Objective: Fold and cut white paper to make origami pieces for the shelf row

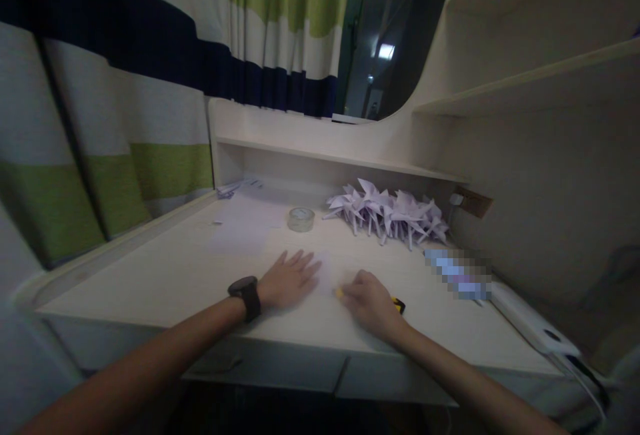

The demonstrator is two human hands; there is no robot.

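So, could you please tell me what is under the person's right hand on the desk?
The right hand closes over a yellow-and-black tool; a yellow tip shows at the fingers and a dark end behind. Its middle is covered. A pale paper sheet lies beneath, on the desk.

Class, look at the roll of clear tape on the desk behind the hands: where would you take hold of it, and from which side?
The tape roll lies flat, its hole facing up, with bare desk all round it. Probably best from above: fingers pinching across the outer rim, or one finger in the hole against the wall. The left hand lies nearest.
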